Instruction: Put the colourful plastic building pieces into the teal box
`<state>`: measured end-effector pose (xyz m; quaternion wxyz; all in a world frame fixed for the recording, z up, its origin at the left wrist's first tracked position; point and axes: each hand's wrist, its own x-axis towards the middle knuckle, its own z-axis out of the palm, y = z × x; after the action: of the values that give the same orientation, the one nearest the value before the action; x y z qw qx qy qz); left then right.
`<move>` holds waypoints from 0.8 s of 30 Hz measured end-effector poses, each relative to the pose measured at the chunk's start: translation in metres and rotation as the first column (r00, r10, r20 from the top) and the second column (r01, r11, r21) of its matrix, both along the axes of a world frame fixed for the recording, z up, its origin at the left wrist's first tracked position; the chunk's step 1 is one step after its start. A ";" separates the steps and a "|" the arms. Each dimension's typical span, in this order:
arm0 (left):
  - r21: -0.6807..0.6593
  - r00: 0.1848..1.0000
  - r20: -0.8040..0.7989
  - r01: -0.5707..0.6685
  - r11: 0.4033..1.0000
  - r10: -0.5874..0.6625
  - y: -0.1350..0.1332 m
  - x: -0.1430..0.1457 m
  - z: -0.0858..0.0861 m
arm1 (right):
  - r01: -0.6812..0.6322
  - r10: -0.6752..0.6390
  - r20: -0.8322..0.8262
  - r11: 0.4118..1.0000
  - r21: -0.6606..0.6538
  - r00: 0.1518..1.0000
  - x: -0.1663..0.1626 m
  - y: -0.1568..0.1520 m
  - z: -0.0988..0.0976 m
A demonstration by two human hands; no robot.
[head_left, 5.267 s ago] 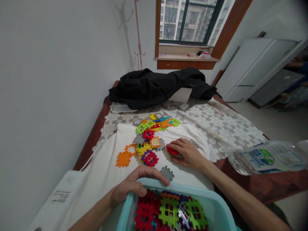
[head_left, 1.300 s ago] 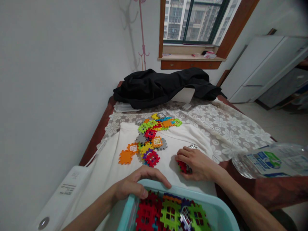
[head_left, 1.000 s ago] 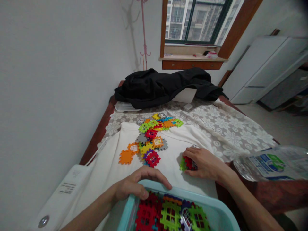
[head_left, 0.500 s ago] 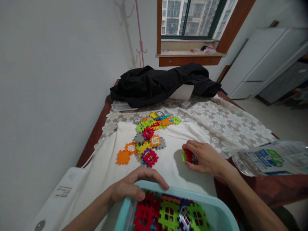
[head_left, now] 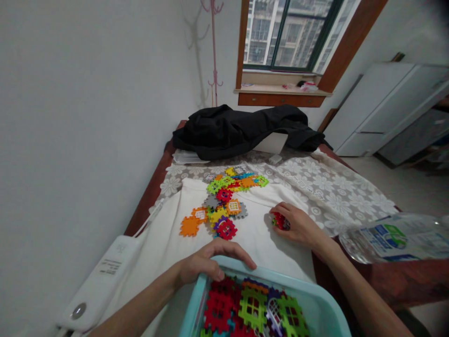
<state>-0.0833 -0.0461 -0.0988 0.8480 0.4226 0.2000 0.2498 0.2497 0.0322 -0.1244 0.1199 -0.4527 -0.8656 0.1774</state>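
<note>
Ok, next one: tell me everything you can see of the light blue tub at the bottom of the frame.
The light blue tub looks like smooth plastic with a rounded rim, and it sits nearest the camera, its lower part cut off by the picture's edge. It stands open, with no lid in view. Inside lie interlocking toy tiles in red, green, purple and orange, some with window-like cutouts. The left hand rests over its far left rim, fingers curled along the edge. It sits by the white cloth.

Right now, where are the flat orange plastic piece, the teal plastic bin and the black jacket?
flat orange plastic piece (head_left: 189,226), head view, its middle.
teal plastic bin (head_left: 326,311), head view, right rim.
black jacket (head_left: 231,131), head view, its middle.
</note>
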 end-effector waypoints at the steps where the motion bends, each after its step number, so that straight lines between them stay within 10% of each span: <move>1: 0.006 1.000 -0.003 0.002 1.000 -0.002 0.000 0.002 -0.001 | -0.007 0.006 -0.037 1.000 -0.005 0.999 -0.002 0.001 0.000; 12: 0.185 1.000 0.014 0.009 0.983 -0.012 0.002 0.011 -0.009 | -0.147 0.178 -0.277 0.981 0.128 0.944 -0.109 -0.020 -0.004; 24: 0.244 0.998 0.048 0.029 0.969 -0.042 0.004 0.012 -0.013 | -0.153 0.143 0.058 0.960 0.235 0.988 -0.158 -0.022 -0.028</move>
<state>-0.0711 -0.0417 -0.1119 0.7990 0.5203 0.1378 0.2683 0.0914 0.0101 -0.1519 0.1420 -0.3726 -0.9143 0.0713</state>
